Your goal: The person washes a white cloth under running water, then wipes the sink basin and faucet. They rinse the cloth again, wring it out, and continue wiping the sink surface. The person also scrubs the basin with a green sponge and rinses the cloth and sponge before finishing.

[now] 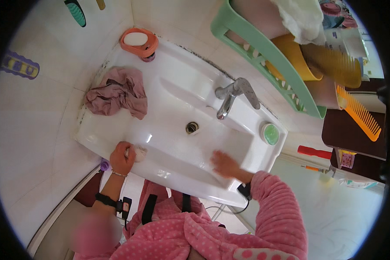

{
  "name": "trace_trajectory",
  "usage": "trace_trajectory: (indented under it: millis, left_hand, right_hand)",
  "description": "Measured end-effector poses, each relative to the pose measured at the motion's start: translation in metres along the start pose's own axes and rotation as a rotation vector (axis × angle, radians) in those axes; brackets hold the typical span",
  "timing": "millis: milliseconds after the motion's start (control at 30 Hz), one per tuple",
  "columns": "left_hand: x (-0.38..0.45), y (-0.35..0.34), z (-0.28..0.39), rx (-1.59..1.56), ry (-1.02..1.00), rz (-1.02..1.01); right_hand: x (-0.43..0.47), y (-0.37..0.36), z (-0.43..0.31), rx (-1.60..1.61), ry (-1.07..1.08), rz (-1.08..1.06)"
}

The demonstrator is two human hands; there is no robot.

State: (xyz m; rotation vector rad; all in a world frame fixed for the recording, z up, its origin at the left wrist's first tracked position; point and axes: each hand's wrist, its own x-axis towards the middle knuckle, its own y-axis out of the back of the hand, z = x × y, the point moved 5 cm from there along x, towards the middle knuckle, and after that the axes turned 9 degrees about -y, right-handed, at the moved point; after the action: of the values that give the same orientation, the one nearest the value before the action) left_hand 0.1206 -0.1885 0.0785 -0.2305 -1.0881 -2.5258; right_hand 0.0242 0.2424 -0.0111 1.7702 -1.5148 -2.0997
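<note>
At the front left of the white sink [172,143], my left hand [123,157] is closed on a small pale cloth [139,154], part of which hangs out beside the fingers on the rim. Over the right part of the basin is my right hand [223,164], somewhat blurred, its fingers spread and nothing seen in it. A crumpled mauve cloth [120,92] lies on the sink's left ledge. The chrome faucet [232,94] stands behind the drain hole [192,127], and no water is seen running from it.
An orange soap dish [139,42] with a white soap bar [135,39] sits at the back left corner. A round tub with green contents [270,134] is on the right ledge. Above it hangs a green basket [266,58] holding cups and an orange comb [359,113].
</note>
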Motion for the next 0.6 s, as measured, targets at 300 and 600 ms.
trace_trajectory:
  millis: [300,600]
  left_hand:
    - [0.001,0.0,0.001,-0.042,-0.009,0.01]
    - [0.005,-0.014,-0.006,-0.008,0.168,0.028]
  right_hand:
    - [0.069,0.019,-0.056,0.203,0.269,0.138]
    - [0.066,0.023,-0.072,0.751,-0.08,0.012]
